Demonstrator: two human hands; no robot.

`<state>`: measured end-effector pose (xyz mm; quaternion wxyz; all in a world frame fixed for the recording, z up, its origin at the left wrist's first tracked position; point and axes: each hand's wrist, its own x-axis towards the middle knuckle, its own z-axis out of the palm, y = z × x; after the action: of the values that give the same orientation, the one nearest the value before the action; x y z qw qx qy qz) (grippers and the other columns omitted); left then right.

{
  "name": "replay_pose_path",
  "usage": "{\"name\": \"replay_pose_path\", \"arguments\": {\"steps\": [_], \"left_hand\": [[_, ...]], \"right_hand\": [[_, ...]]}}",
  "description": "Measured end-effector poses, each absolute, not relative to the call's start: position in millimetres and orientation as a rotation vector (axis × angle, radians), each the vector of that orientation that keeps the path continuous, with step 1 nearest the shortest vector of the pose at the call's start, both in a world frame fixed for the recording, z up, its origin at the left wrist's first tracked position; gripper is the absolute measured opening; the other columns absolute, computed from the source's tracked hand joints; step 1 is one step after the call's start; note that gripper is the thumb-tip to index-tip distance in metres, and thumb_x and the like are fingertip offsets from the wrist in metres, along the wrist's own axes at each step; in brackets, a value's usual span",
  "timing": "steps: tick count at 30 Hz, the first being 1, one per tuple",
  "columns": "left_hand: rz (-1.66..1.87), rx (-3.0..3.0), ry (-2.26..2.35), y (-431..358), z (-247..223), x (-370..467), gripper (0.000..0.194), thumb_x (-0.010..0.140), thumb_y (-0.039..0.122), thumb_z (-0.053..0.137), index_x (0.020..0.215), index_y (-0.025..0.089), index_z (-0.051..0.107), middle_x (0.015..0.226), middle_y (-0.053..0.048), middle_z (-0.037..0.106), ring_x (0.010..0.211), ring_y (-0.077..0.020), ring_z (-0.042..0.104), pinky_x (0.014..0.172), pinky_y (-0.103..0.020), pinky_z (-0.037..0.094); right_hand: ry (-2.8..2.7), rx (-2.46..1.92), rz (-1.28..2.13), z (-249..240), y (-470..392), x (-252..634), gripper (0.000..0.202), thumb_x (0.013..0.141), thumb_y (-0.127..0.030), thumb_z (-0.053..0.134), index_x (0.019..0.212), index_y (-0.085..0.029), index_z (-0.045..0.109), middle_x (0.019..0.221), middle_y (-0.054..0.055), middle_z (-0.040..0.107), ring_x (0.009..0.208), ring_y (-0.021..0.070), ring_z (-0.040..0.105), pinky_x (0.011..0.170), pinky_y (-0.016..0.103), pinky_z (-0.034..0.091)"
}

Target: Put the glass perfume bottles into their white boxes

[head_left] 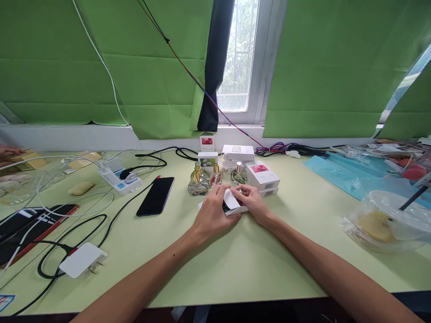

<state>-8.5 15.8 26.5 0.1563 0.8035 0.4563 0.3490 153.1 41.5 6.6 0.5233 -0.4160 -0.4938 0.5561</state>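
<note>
A small white box (pixel 232 200) lies tilted in my left hand (pixel 213 211), whose fingers are wrapped around it. Its end flap stands up, and a dark gap shows inside. At the open end my right hand (pixel 253 202) has its fingers closed on what looks like a perfume bottle (pixel 240 191); only a bit of silver cap shows between the fingertips. Just behind my hands stand gold-capped glass perfume bottles (pixel 198 185), a reddish one (pixel 216 176) and a silver-capped one (pixel 239 174). White boxes with a pink flower print (pixel 262 174) are stacked beside my right hand.
More white boxes (pixel 238 152) stand near the wall. A black phone (pixel 155 196), a power strip (pixel 121 178), a white charger (pixel 83 260) and looping cables are at left. To the right are a lidded plastic cup (pixel 400 211) and blue sheeting (pixel 340 172). Another person's hand (pixel 9 151) shows at far left.
</note>
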Motion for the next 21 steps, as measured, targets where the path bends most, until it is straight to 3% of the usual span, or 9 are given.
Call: {"name": "replay_pose_path", "arguments": {"steps": [21], "left_hand": [[1.029, 2.276, 1.322, 16.3, 23.9, -8.3, 0.065, 0.070, 0.030, 0.076, 0.130, 0.025, 0.051, 0.123, -0.008, 0.063, 0.105, -0.0276, 0.065, 0.087, -0.042, 0.056]], "right_hand": [[-1.207, -1.007, 1.319, 7.5, 41.8, 151.7, 0.050, 0.064, -0.062, 0.084, 0.075, -0.017, 0.068, 0.058, -0.004, 0.058, 0.053, 0.0105, 0.047, 0.053, 0.027, 0.037]]}}
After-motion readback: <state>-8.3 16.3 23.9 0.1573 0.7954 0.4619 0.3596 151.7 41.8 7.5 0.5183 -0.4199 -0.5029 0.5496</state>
